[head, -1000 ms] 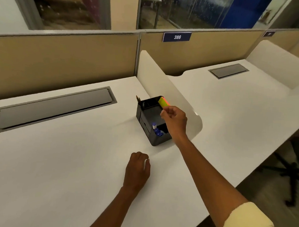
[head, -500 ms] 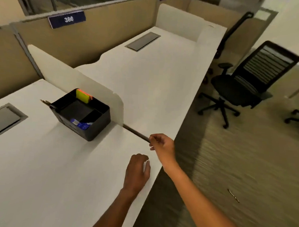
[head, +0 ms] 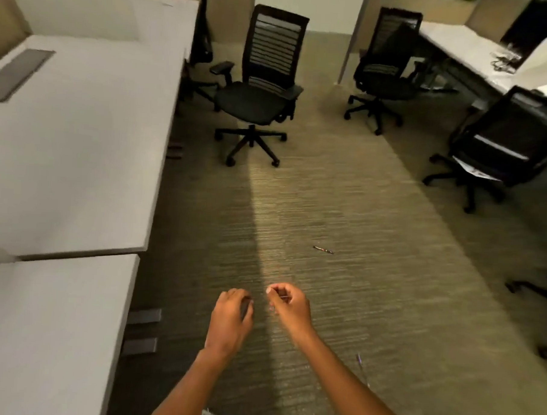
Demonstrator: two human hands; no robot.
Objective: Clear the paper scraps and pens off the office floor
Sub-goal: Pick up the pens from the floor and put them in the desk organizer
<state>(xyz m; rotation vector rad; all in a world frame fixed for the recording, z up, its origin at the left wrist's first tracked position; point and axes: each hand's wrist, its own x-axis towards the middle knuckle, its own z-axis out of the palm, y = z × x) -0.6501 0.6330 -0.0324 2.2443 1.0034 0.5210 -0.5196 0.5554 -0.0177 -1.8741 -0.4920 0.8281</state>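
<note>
Both hands curled over carpet (head: 344, 210); pen (head: 323, 249) lies ahead

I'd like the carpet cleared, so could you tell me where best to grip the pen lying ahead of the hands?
Pinch the pen at mid-shaft, coming straight down from above: it lies flat on the carpet, thin, with clear floor all around.

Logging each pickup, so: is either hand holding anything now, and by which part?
Cannot be told. Left hand is curled, something dark shows at its fingers; right hand is loosely pinched. Blur hides any object or grip.
</note>
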